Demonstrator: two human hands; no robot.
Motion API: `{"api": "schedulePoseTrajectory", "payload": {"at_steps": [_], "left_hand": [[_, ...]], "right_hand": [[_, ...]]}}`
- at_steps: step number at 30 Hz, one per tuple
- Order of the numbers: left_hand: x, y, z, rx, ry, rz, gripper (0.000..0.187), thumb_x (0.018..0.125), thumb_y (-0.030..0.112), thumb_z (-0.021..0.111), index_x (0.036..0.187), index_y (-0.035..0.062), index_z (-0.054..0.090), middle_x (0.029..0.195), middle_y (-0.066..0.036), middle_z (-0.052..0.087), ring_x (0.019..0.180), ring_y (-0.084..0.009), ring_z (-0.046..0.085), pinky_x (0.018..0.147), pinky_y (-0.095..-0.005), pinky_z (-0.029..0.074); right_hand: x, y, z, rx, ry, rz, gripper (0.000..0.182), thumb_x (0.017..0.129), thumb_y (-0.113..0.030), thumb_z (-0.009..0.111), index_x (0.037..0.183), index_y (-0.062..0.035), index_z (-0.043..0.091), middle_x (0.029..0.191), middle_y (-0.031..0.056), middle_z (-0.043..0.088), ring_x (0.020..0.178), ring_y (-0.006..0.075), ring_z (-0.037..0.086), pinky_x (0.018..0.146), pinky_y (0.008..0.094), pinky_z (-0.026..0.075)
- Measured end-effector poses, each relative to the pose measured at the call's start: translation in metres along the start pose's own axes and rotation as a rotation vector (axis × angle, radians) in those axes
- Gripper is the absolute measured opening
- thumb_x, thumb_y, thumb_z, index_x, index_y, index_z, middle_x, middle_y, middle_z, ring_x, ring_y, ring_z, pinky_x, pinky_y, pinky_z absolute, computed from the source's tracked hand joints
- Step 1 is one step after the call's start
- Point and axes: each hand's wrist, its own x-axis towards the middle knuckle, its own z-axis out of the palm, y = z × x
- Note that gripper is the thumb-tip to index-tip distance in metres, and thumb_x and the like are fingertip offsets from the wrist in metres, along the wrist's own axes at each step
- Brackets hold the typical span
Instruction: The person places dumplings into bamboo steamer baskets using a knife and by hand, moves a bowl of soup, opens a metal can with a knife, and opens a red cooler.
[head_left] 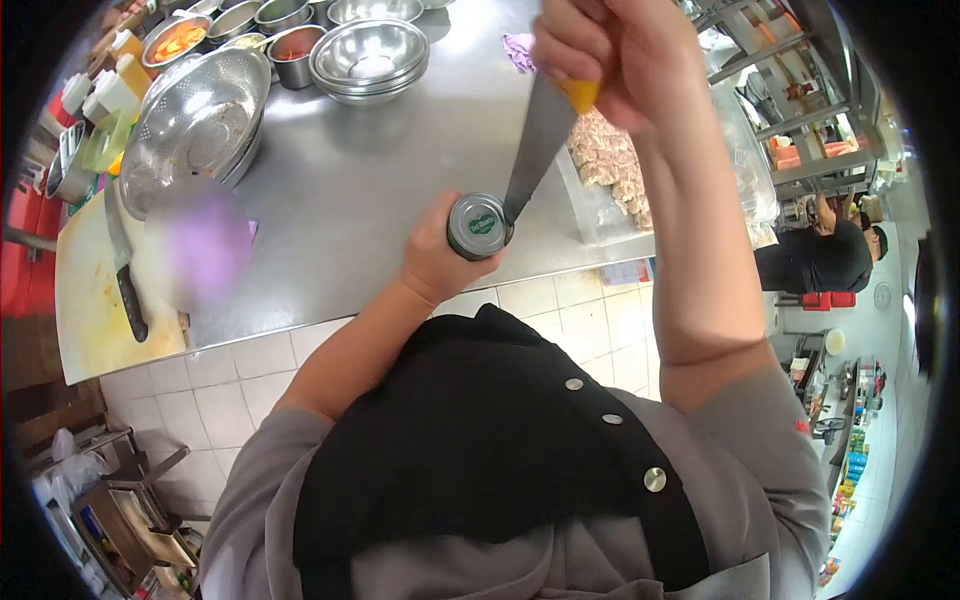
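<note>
My left hand [435, 258] is wrapped round a metal can [478, 224] with a green mark on its lid, close to the front edge of the steel table. Raised above and to the right, my right hand [628, 62] grips a knife [541, 135] by its yellow handle. The broad blade slants down to the left, its lower end right at the can's rim. To the right of the blade, a clear tub [592, 222] holds pale chopped meat.
At left, a second knife [125, 285] with a black handle lies on a worn cutting board [85, 315]. Behind it stand a perforated steel colander [195, 125], stacked steel bowls [370, 60] and squeeze bottles [117, 95]. Another person [820, 255] works at far right.
</note>
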Motion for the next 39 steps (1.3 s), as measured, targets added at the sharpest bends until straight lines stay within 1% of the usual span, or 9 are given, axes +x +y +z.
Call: {"api": "schedulePoseTrajectory", "payload": {"at_steps": [2,6,11,13,25,29,34,36,39], "left_hand": [[-0.004,-0.003,0.003,-0.030,-0.026,-0.067,0.092,0.065,0.023,0.097,0.136,-0.0033,0.047,0.111,-0.018,0.070,0.102,-0.0310,0.072,0.090,-0.0389,0.057],[-0.007,-0.004,0.000,-0.122,-0.032,-0.101,0.089,0.063,0.027,0.097,0.134,-0.0008,0.050,0.113,-0.017,0.069,0.102,-0.0317,0.070,0.092,-0.0387,0.057],[-0.012,0.000,-0.013,-0.112,0.033,-0.014,0.086,0.066,0.024,0.096,0.133,-0.0008,0.049,0.117,-0.016,0.066,0.108,-0.0330,0.066,0.094,-0.0407,0.054],[-0.015,0.004,-0.012,-0.063,0.073,-0.045,0.084,0.066,0.024,0.096,0.132,-0.0003,0.050,0.116,-0.016,0.065,0.108,-0.0333,0.065,0.094,-0.0412,0.054],[-0.009,0.002,-0.010,-0.007,0.051,-0.049,0.086,0.064,0.024,0.097,0.133,0.0006,0.050,0.113,-0.016,0.067,0.101,-0.0308,0.070,0.088,-0.0395,0.057],[-0.005,0.008,-0.015,-0.021,-0.003,-0.095,0.083,0.065,0.025,0.096,0.131,0.0013,0.052,0.113,-0.015,0.068,0.101,-0.0299,0.070,0.088,-0.0388,0.057],[-0.006,-0.001,-0.010,-0.030,-0.018,-0.121,0.081,0.066,0.025,0.095,0.130,0.0018,0.053,0.110,-0.014,0.069,0.100,-0.0291,0.070,0.088,-0.0380,0.057],[-0.006,0.000,-0.011,-0.040,-0.027,-0.105,0.080,0.066,0.025,0.095,0.130,0.0017,0.053,0.109,-0.014,0.069,0.100,-0.0288,0.071,0.089,-0.0379,0.057],[-0.011,0.000,-0.009,-0.045,-0.016,-0.067,0.082,0.066,0.024,0.096,0.132,0.0018,0.052,0.110,-0.013,0.070,0.101,-0.0266,0.071,0.090,-0.0373,0.057]], "right_hand": [[0.035,0.015,-0.028,0.150,-0.209,0.127,0.046,0.104,-0.035,0.060,0.065,-0.0190,0.042,0.050,-0.0029,0.041,0.044,0.0117,0.042,0.044,0.0283,0.035],[0.076,0.029,-0.034,0.112,-0.127,0.211,0.040,0.101,-0.033,0.063,0.069,-0.0189,0.043,0.053,-0.0029,0.040,0.044,0.0126,0.040,0.045,0.0307,0.035],[-0.003,0.010,0.020,-0.133,0.515,-0.114,0.031,0.099,-0.025,0.065,0.076,-0.0129,0.048,0.054,-0.0009,0.041,0.042,0.0138,0.037,0.044,0.0313,0.035],[-0.030,0.010,0.026,-0.080,0.426,-0.281,0.031,0.100,-0.023,0.064,0.076,-0.0125,0.047,0.053,-0.0004,0.040,0.042,0.0135,0.037,0.044,0.0309,0.035],[-0.084,0.000,0.056,-0.308,0.260,-0.480,0.038,0.106,-0.024,0.047,0.071,-0.0134,0.036,0.057,0.0001,0.032,0.051,0.0128,0.030,0.052,0.0307,0.029],[-0.058,-0.006,0.047,-0.215,0.214,-0.358,0.038,0.106,-0.025,0.050,0.072,-0.0142,0.037,0.058,-0.0023,0.031,0.053,0.0125,0.032,0.055,0.0315,0.031],[0.018,-0.007,0.013,-0.058,-0.146,-0.056,0.042,0.102,-0.027,0.060,0.066,-0.0170,0.040,0.048,-0.0028,0.037,0.040,0.0105,0.037,0.040,0.0267,0.030],[0.030,-0.002,0.012,0.059,-0.129,0.064,0.047,0.102,-0.030,0.063,0.062,-0.0192,0.039,0.048,-0.0045,0.039,0.038,0.0101,0.037,0.040,0.0251,0.032],[0.098,0.034,-0.013,0.198,-0.307,0.248,0.043,0.100,-0.032,0.064,0.066,-0.0204,0.041,0.050,-0.0062,0.040,0.041,0.0106,0.040,0.044,0.0303,0.038]]}}
